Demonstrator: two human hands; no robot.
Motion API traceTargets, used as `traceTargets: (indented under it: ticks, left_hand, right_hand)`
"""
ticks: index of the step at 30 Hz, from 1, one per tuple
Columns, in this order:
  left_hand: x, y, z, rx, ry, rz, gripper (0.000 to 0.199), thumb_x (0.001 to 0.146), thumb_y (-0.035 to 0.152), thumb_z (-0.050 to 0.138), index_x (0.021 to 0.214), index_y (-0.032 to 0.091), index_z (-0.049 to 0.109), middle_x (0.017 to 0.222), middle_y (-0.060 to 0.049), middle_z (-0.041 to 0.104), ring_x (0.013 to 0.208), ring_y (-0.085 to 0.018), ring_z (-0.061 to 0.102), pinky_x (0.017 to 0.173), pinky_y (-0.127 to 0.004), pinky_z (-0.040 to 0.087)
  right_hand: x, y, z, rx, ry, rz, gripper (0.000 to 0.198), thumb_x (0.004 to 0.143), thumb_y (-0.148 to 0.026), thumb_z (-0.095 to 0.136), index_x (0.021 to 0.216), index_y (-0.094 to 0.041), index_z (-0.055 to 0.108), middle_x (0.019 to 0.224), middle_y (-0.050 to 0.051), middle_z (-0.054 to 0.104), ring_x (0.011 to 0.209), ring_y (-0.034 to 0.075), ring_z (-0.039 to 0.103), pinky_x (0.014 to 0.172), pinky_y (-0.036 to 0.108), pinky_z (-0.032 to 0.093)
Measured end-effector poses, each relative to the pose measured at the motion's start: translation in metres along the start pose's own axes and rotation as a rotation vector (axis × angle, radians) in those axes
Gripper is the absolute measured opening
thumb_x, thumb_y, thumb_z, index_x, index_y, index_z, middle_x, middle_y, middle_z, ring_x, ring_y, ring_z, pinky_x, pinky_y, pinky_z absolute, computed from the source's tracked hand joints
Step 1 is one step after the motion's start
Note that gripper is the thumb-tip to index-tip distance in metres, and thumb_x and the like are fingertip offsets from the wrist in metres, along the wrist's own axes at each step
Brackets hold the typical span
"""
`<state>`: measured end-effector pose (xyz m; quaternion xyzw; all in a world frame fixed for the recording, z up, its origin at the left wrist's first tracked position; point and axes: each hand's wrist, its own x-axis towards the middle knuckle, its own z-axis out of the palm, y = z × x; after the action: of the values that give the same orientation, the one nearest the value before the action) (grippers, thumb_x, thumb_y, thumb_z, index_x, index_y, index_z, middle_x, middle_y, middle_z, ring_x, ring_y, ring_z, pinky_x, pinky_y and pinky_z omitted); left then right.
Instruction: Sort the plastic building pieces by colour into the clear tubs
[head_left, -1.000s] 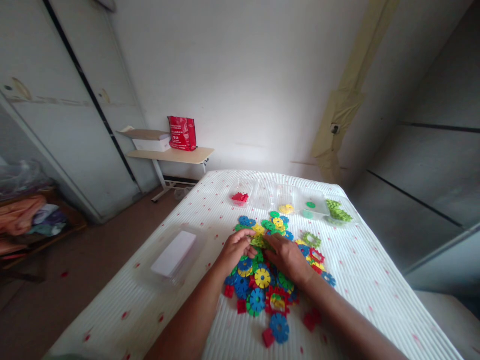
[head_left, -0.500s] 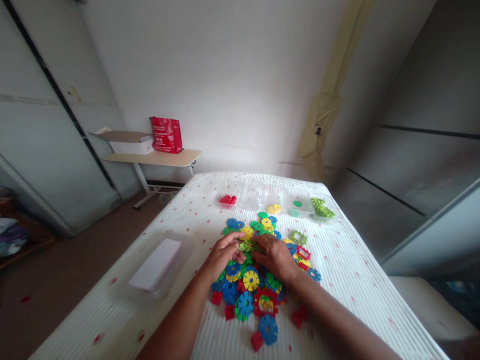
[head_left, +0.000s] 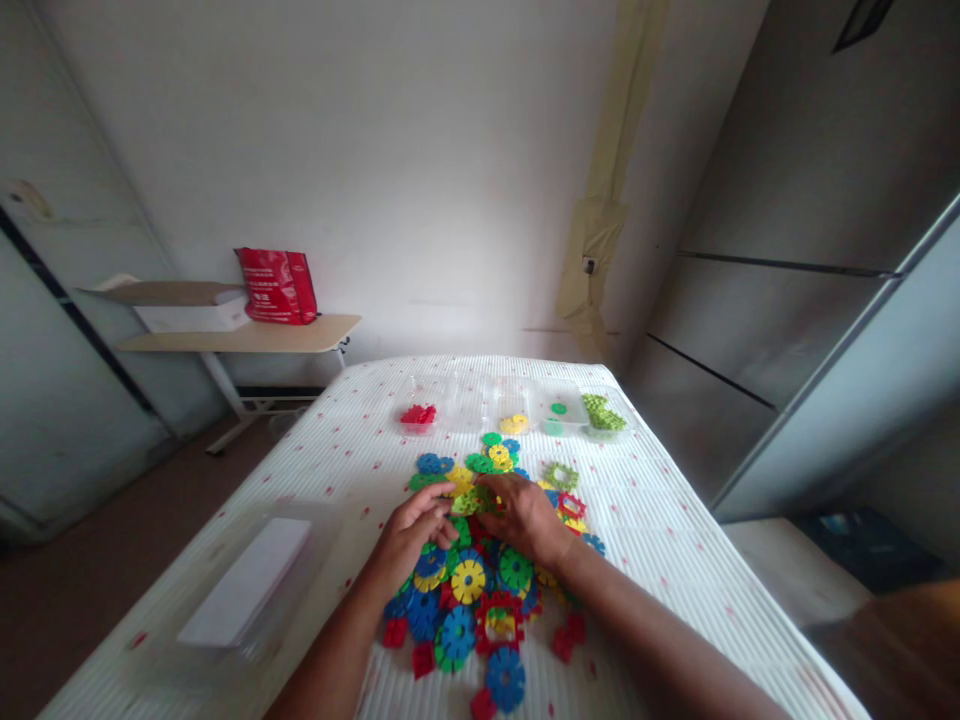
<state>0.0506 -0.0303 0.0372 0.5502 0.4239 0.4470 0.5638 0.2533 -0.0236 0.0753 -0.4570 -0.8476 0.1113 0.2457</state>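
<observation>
Both bare hands are at the far-middle part of the pile in my feed. Left hand [head_left: 412,525]: palm half turned inward, fingers curled and a little apart, tips at the left end of a lime-green, bumpy-edged plastic piece [head_left: 469,502]; can't tell from here if they pinch it. Right hand [head_left: 529,520]: back up, fingers bent down over the piece's right end, contact side hidden, so I can't tell if it's clamped. Piece sits between the hands, above the pile; long axis runs roughly sideways, left hand to right hand, and I see no distinct front end; blurry, may be more than one. Pile nearer me: yellow notched plastic disc [head_left: 460,583] lying flat, blue notched plastic disc [head_left: 499,690] at the near edge, red square plastic frame [head_left: 499,603] just beyond that. Lime-green open plastic frame [head_left: 551,474] lies beyond the right hand, just right of the pile. Far row: clear plastic container [head_left: 418,430] with red pieces at left, bright lime-green pieces [head_left: 604,413] in another at right. White ribbed tablecloth [head_left: 697,620] with red marks under everything; white rectangular slab [head_left: 247,580] out left, pointing away and rightward.
</observation>
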Motion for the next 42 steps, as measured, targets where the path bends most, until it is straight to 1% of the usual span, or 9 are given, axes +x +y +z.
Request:
traceTargets:
  ticks: [6, 11, 16, 20, 24, 28, 34, 38, 42]
  left_hand:
    - [-0.001, 0.002, 0.000, -0.019, 0.071, 0.026, 0.038, 0.079, 0.037, 0.052, 0.109, 0.013, 0.054, 0.091, -0.010, 0.065, 0.067, -0.015, 0.061, 0.060, -0.028, 0.048]
    - [-0.002, 0.007, 0.001, -0.027, 0.134, 0.044, 0.035, 0.078, 0.037, 0.054, 0.103, 0.013, 0.058, 0.090, -0.010, 0.066, 0.069, -0.016, 0.061, 0.062, -0.029, 0.050]
    - [-0.001, 0.010, -0.001, -0.019, 0.183, 0.034, 0.034, 0.076, 0.037, 0.056, 0.100, 0.013, 0.060, 0.085, -0.009, 0.067, 0.069, -0.017, 0.062, 0.062, -0.029, 0.050]
    - [-0.001, 0.009, -0.003, -0.030, 0.189, 0.032, 0.032, 0.076, 0.036, 0.056, 0.098, 0.013, 0.061, 0.086, -0.009, 0.067, 0.070, -0.017, 0.062, 0.063, -0.028, 0.050]
    - [-0.002, 0.009, -0.004, -0.033, 0.196, 0.020, 0.030, 0.075, 0.035, 0.057, 0.096, 0.013, 0.061, 0.087, -0.009, 0.067, 0.070, -0.017, 0.062, 0.064, -0.029, 0.050]
    - [-0.001, 0.010, -0.003, -0.028, 0.199, 0.012, 0.029, 0.074, 0.034, 0.058, 0.095, 0.013, 0.062, 0.088, -0.009, 0.067, 0.070, -0.017, 0.061, 0.063, -0.029, 0.050]
    - [-0.001, 0.009, -0.006, -0.025, 0.194, 0.015, 0.030, 0.075, 0.034, 0.057, 0.096, 0.013, 0.062, 0.091, -0.010, 0.066, 0.070, -0.017, 0.062, 0.064, -0.030, 0.050]
    - [-0.001, 0.008, -0.007, -0.020, 0.183, 0.011, 0.030, 0.076, 0.034, 0.056, 0.097, 0.013, 0.060, 0.088, -0.009, 0.066, 0.072, -0.017, 0.061, 0.065, -0.029, 0.050]
    - [-0.002, 0.009, -0.005, -0.008, 0.177, 0.006, 0.031, 0.077, 0.035, 0.055, 0.098, 0.013, 0.060, 0.086, -0.008, 0.066, 0.071, -0.017, 0.061, 0.064, -0.028, 0.049]
  right_hand:
    - [0.000, 0.037, -0.043, -0.004, 0.225, 0.151, 0.027, 0.074, -0.024, 0.055, 0.100, -0.020, 0.064, 0.089, 0.005, 0.068, 0.073, 0.016, 0.059, 0.067, 0.025, 0.045]
    - [0.001, 0.099, -0.092, -0.115, 0.405, 0.398, 0.031, 0.073, -0.030, 0.055, 0.100, -0.019, 0.065, 0.086, 0.004, 0.069, 0.073, 0.017, 0.062, 0.065, 0.025, 0.044]
    - [0.005, 0.160, -0.136, -0.468, 0.297, 0.680, 0.035, 0.072, -0.033, 0.055, 0.104, -0.022, 0.064, 0.089, 0.006, 0.069, 0.080, 0.020, 0.062, 0.063, 0.025, 0.041]
    - [0.017, 0.185, -0.161, -0.717, 0.123, 0.698, 0.030, 0.074, -0.026, 0.052, 0.100, -0.021, 0.065, 0.098, 0.009, 0.066, 0.085, 0.021, 0.060, 0.060, 0.025, 0.039]
    - [0.033, 0.193, -0.167, -0.867, -0.014, 0.603, 0.026, 0.078, -0.017, 0.048, 0.096, -0.015, 0.066, 0.101, 0.012, 0.063, 0.095, 0.021, 0.054, 0.065, 0.025, 0.040]
    - [0.046, 0.196, -0.156, -0.928, -0.072, 0.600, 0.029, 0.081, -0.011, 0.042, 0.099, -0.011, 0.064, 0.104, 0.016, 0.060, 0.098, 0.023, 0.051, 0.065, 0.026, 0.040]
    - [0.052, 0.199, -0.143, -0.926, -0.101, 0.611, 0.028, 0.079, -0.021, 0.049, 0.102, -0.013, 0.063, 0.106, 0.015, 0.059, 0.100, 0.026, 0.051, 0.070, 0.031, 0.042]
    - [0.052, 0.195, -0.150, -0.765, -0.075, 0.717, 0.032, 0.081, -0.034, 0.046, 0.102, -0.021, 0.065, 0.104, 0.011, 0.063, 0.096, 0.024, 0.056, 0.070, 0.031, 0.043]
    - [0.050, 0.188, -0.161, -0.701, 0.007, 0.810, 0.033, 0.082, -0.028, 0.039, 0.099, -0.020, 0.067, 0.099, 0.013, 0.065, 0.092, 0.024, 0.060, 0.069, 0.029, 0.043]
